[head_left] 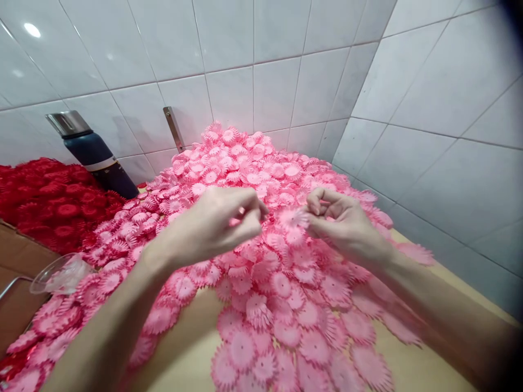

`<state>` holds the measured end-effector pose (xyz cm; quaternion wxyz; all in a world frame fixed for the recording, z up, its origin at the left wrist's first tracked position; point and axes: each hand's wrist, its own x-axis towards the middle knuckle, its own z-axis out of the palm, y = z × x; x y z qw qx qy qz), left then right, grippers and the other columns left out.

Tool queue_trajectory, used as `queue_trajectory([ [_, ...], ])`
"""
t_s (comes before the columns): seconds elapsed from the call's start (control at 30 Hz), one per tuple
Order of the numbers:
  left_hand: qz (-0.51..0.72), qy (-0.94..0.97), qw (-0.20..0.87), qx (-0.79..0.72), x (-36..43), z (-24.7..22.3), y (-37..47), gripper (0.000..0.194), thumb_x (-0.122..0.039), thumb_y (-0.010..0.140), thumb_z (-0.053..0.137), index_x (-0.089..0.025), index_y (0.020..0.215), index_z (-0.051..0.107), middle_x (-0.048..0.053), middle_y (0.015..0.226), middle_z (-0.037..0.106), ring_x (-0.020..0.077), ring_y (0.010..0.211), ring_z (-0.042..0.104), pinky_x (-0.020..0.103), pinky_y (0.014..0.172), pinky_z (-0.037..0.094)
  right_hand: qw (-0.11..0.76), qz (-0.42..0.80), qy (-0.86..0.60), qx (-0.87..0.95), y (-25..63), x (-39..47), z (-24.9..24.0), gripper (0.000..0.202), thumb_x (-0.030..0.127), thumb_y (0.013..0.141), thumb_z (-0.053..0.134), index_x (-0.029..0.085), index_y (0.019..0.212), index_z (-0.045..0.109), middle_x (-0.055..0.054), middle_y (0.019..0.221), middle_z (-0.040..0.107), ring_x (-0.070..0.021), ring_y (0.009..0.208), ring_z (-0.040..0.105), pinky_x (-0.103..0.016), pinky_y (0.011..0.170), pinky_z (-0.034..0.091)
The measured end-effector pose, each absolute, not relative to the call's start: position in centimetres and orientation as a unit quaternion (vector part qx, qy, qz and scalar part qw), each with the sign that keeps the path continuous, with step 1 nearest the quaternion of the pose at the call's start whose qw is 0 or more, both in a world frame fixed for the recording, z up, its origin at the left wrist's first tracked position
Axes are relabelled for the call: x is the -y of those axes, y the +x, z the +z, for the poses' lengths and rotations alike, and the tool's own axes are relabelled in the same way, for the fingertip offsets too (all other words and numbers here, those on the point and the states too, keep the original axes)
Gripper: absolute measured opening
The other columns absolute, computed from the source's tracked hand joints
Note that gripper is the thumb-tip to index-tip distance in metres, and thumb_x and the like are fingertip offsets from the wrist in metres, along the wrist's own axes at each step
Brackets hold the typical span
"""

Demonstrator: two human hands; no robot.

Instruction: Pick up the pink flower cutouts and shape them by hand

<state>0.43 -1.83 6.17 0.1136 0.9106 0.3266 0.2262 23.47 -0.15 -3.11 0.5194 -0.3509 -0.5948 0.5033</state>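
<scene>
A large heap of pink petal discs with fringed edges and small centre holes covers much of the pale yellow table. My left hand is over the middle of the heap, its fingers curled and thumb pressed toward the index finger; whatever it pinches, if anything, is too small to make out. To its right, my right hand pinches a pale pink petal disc between thumb and fingers. That disc is blurred and faces my left hand across a small gap.
Red petal pieces are heaped at the left, beside a dark blue bottle leaning in view. A clear plastic dish lies near a cardboard box. A metal strip stands against the tiled wall.
</scene>
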Motion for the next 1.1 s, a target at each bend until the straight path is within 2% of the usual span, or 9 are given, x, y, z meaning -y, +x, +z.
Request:
queue_trajectory([
  [0.07, 0.335, 0.868, 0.128, -0.343, 1.9, 7.0, -0.3, 0.02, -0.011, 0.088, 0.045, -0.016, 0.077, 0.061, 0.003, 0.08, 0.071, 0.0106, 0.068, 0.064, 0.022, 0.055, 0.048, 0.543, 0.49, -0.368, 0.574, 24.0, -0.4, -3.1, 0.024, 0.023, 0.076, 0.071, 0.022, 0.072, 0.047, 0.009, 0.053, 0.042, -0.0045, 0.042, 0.033, -0.02, 0.039, 0.026],
  [0.13, 0.405, 0.84, 0.13, -0.336, 1.9, 7.3, -0.6, 0.021, -0.017, 0.091, 0.047, -0.016, 0.075, 0.061, 0.003, 0.075, 0.068, 0.0111, 0.067, 0.064, 0.023, 0.056, 0.049, 0.545, 0.453, -0.396, 0.584, 23.9, -0.4, -2.9, 0.017, 0.019, 0.075, 0.069, 0.021, 0.075, 0.052, 0.006, 0.058, 0.048, -0.0041, 0.043, 0.035, -0.02, 0.039, 0.027],
  [0.23, 0.287, 0.89, 0.108, -0.337, 1.6, 6.4, 0.1, 0.03, -0.026, 0.091, 0.052, -0.016, 0.064, 0.058, -0.002, 0.055, 0.056, 0.0074, 0.049, 0.049, 0.023, 0.049, 0.039, 0.528, 0.379, -0.416, 0.636, 22.7, 0.6, -2.4, 0.014, 0.016, 0.073, 0.069, 0.021, 0.076, 0.057, 0.001, 0.071, 0.057, -0.0062, 0.05, 0.047, -0.021, 0.043, 0.035],
  [0.33, 0.139, 0.928, 0.105, -0.33, 1.0, 4.4, 1.4, 0.041, -0.039, 0.09, 0.054, -0.015, 0.057, 0.052, -0.002, 0.054, 0.051, 0.0074, 0.048, 0.041, 0.025, 0.049, 0.032, 0.517, 0.356, -0.411, 0.661, 21.4, 1.7, -2.4, 0.015, 0.018, 0.072, 0.069, 0.021, 0.076, 0.055, 0.002, 0.076, 0.058, -0.0037, 0.044, 0.04, -0.021, 0.04, 0.033],
  [0.5, 0.123, 0.927, 0.093, -0.341, 0.5, 2.9, 2.0, 0.041, -0.04, 0.095, 0.047, -0.013, 0.064, 0.055, 0.0, 0.061, 0.052, 0.0088, 0.054, 0.041, 0.025, 0.053, 0.031, 0.518, 0.327, -0.429, 0.665, 21.1, 2.1, -3.0, 0.02, 0.026, 0.073, 0.073, 0.02, 0.073, 0.054, 0.002, 0.074, 0.057, -0.0041, 0.044, 0.038, -0.023, 0.041, 0.034],
  [0.63, 0.125, 0.922, 0.111, -0.349, 0.7, 2.7, 2.0, 0.044, -0.047, 0.089, 0.054, -0.014, 0.061, 0.055, -0.003, 0.052, 0.048, 0.0076, 0.048, 0.038, 0.025, 0.05, 0.028, 0.525, 0.29, -0.428, 0.676, 21.3, 2.1, -3.0, 0.025, 0.031, 0.071, 0.077, 0.02, 0.071, 0.054, 0.003, 0.066, 0.055, -0.0061, 0.045, 0.042, -0.022, 0.041, 0.037],
  [0.77, 0.118, 0.912, 0.105, -0.378, 0.6, 2.4, 2.2, 0.042, -0.036, 0.092, 0.051, -0.013, 0.057, 0.051, -0.003, 0.05, 0.046, 0.0068, 0.046, 0.036, 0.025, 0.05, 0.027, 0.545, 0.248, -0.428, 0.677, 21.2, 2.2, -2.9, 0.023, 0.028, 0.072, 0.078, 0.021, 0.07, 0.057, 0.003, 0.066, 0.057, -0.0084, 0.05, 0.051, -0.022, 0.044, 0.043],
  [0.9, 0.135, 0.913, 0.113, -0.368, 0.5, 2.7, 2.2, 0.04, -0.032, 0.093, 0.05, -0.014, 0.057, 0.049, -0.004, 0.05, 0.043, 0.0066, 0.046, 0.035, 0.026, 0.05, 0.028, 0.544, 0.309, -0.45, 0.638, 21.2, 1.8, -2.8, 0.027, 0.032, 0.07, 0.08, 0.02, 0.071, 0.056, 0.001, 0.07, 0.06, -0.0134, 0.064, 0.062, -0.023, 0.051, 0.048],
  [1.1, 0.148, 0.91, 0.197, -0.334, 1.8, 3.9, 2.5, 0.035, -0.014, 0.085, 0.047, -0.016, 0.05, 0.039, -0.005, 0.046, 0.037, 0.0054, 0.042, 0.03, 0.026, 0.047, 0.026, 0.589, 0.419, -0.433, 0.539, 22.6, 0.5, -2.5, 0.032, 0.025, 0.062, 0.084, 0.021, 0.068, 0.053, 0.003, 0.065, 0.055, -0.0098, 0.056, 0.054, -0.022, 0.046, 0.04],
])
